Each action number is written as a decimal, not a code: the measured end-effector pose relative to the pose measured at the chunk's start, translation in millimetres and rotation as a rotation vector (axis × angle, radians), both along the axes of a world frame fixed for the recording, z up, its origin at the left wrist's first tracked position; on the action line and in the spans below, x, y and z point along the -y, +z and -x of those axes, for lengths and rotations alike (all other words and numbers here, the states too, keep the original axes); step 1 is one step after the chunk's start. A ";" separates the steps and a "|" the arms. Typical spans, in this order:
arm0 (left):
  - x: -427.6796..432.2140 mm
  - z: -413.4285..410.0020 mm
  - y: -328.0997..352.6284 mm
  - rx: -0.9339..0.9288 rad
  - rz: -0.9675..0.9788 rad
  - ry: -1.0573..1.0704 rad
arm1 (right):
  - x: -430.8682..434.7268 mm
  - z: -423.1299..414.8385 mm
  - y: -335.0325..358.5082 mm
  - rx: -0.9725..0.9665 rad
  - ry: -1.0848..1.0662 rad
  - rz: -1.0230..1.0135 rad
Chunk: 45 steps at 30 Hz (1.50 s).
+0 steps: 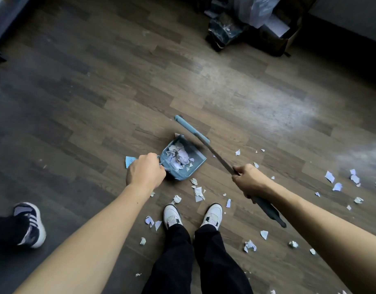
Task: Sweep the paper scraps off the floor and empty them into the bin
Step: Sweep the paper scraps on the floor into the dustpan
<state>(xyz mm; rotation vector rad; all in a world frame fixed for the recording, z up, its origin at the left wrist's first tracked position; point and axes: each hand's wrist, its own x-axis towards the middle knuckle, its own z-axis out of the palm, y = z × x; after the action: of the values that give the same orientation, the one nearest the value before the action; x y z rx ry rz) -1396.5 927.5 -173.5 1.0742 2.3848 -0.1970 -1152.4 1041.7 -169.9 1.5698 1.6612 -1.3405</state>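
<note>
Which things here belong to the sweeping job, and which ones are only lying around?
For the job: broom in the right hand; dustpan held by the left hand; paper scraps on the floor.
Just lying about: pile of bags and boxes; another person's shoe.

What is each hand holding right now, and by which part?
Left hand grips the dustpan by its handle; right hand grips the broom partway along its shaft.
</note>
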 end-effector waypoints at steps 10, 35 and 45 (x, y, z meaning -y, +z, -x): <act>8.7 9.1 -1.4 0.001 -0.021 -0.005 | 22.9 29.6 -32.0 0.072 -0.003 0.049; 73.2 76.2 2.3 -0.009 -0.011 0.094 | 16.7 95.2 -50.1 0.048 -0.068 -0.126; 70.4 85.0 -4.8 -0.012 -0.012 0.102 | 31.2 114.3 -70.6 0.159 0.018 -0.048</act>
<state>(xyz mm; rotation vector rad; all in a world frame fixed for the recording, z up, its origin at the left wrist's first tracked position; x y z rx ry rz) -1481.5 857.1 -178.3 0.9566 2.4469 -0.1539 -1266.7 1010.5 -240.5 1.6395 1.6176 -1.1425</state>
